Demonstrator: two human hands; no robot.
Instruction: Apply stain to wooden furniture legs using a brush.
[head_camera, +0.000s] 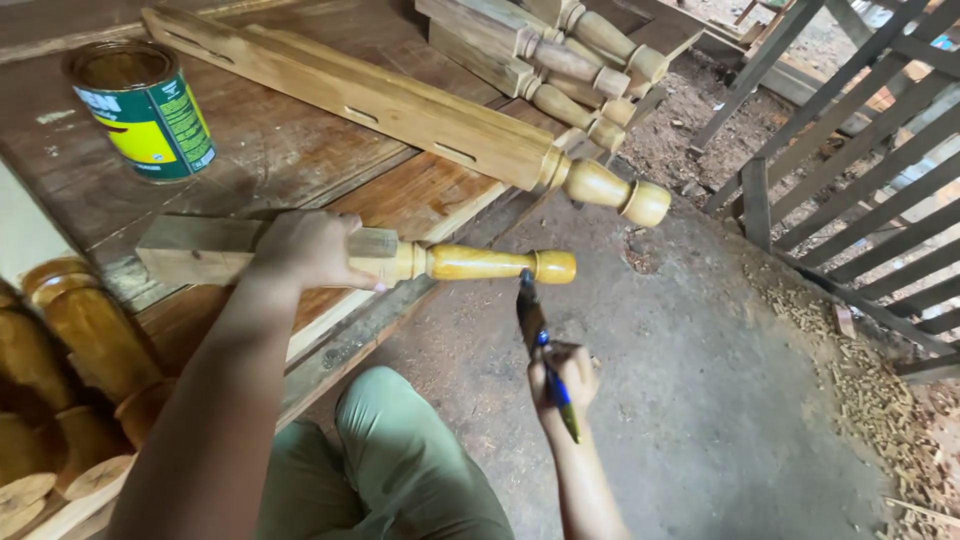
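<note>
Left hand (305, 250) wrapped around the square section of a turned leg (400, 262), which lies on the desk (270, 150) edge, its glossy rounded end overhanging the floor (700, 400). Right hand (565, 375) grip closed on a brush (533, 325), bristles touching the knob end. An open tin (145, 110) stands behind; more legs (560, 70) lie beyond.

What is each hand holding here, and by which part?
The left hand grips a turned wooden leg around its square upper section, near the turned part. The right hand holds a paintbrush by its blue handle, bristles touching the leg's knob end.
</note>
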